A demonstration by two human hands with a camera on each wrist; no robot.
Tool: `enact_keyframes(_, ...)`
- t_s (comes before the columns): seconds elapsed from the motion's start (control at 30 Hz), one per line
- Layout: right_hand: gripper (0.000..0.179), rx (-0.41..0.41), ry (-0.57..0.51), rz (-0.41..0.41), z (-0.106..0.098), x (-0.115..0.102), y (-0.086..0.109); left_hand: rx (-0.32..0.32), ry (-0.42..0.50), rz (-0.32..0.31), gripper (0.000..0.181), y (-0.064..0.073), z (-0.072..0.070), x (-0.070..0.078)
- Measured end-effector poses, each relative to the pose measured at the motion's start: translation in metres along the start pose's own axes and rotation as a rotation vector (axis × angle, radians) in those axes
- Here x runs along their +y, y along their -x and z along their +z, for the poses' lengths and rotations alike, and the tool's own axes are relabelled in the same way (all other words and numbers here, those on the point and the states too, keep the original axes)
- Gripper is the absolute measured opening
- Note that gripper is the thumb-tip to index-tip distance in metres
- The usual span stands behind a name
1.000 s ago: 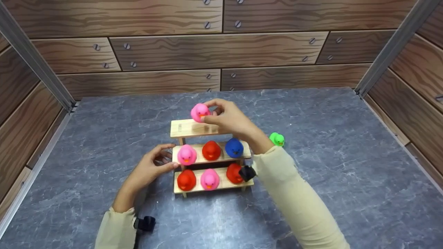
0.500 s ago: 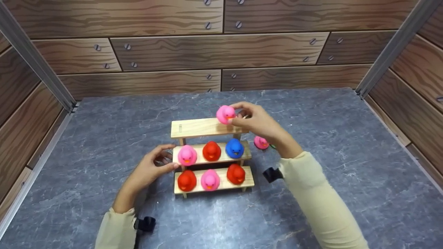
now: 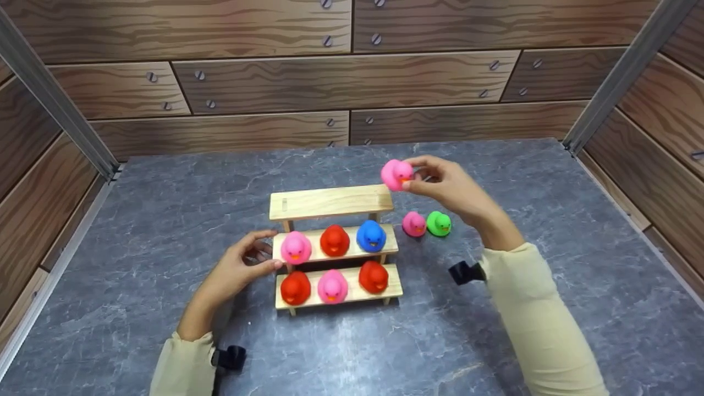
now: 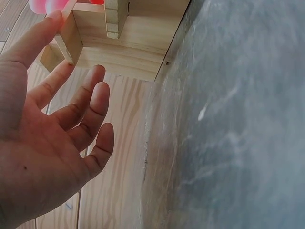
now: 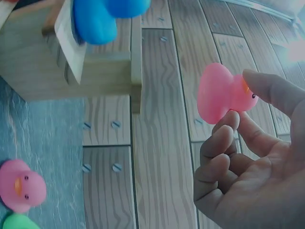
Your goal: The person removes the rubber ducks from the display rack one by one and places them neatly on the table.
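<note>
One pink duck (image 3: 395, 175) is pinched in my right grip (image 3: 454, 190), high beside the right edge of the top shelf (image 3: 330, 202), not touching it. From this grip, that shelf lies left and lower, its long axis running left to right. My left grip (image 3: 239, 267), farther off, pinches the left end of the middle shelf (image 3: 315, 237).

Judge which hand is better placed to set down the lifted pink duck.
Likely the right hand: it pinches the pink toy duck near the top shelf, while the left hand holds the wooden stand.
</note>
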State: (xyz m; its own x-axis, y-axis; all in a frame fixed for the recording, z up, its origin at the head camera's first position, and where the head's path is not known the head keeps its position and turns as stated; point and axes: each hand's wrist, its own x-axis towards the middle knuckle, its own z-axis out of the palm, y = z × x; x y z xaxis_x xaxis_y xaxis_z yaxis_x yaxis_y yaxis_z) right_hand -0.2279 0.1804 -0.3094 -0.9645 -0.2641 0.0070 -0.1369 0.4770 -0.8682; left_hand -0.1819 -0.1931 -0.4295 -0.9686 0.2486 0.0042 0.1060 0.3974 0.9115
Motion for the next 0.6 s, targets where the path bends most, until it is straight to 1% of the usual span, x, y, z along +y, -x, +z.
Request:
enact_keyframes(0.2, 0.042, 0.004, -0.005, 0.009, -0.015, 0.011, 0.008, 0.004, -0.009, 0.012, 0.055, 0.0, 0.0, -0.002)
enact_keyframes(0.3, 0.043, 0.017, 0.015, 0.017, -0.022, 0.018, 0.012, 0.006, -0.009, 0.007, 0.055, 0.0, 0.0, -0.001)
enact_keyframes(0.47, 0.046, 0.044, 0.042, 0.043, -0.037, 0.034, 0.021, 0.006, -0.01, 0.007, 0.056, 0.0, 0.0, -0.002)
enact_keyframes(0.6, 0.047, 0.058, 0.035, 0.043, -0.048, 0.047, 0.026, 0.007, -0.012, 0.016, 0.055, -0.001, 0.0, -0.003)
